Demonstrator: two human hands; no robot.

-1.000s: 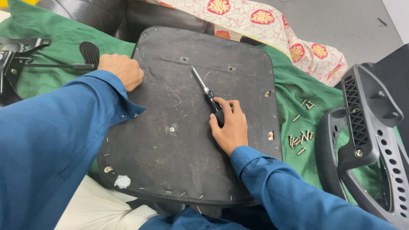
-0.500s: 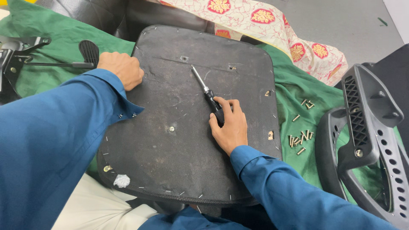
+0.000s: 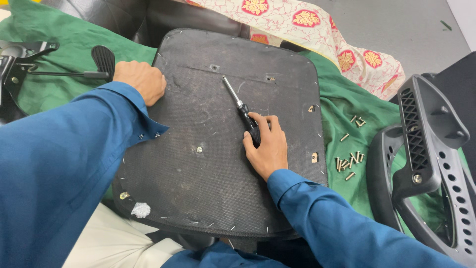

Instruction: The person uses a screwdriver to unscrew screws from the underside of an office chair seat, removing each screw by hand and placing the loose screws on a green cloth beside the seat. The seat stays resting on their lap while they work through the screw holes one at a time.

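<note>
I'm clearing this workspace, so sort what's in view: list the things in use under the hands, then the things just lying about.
In hand:
- screwdriver, under the right hand
- upturned chair seat base, steadied at its edge by the left hand

Lying about:
- loose screws on the green cloth
- black plastic chair frame
- lever mechanism
- patterned fabric

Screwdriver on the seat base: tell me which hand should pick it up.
The right hand, I'd judge. It already rests on the handle of the screwdriver, which lies flat on the seat base. The left hand is at the base's far left edge, apart from the tool.
</note>
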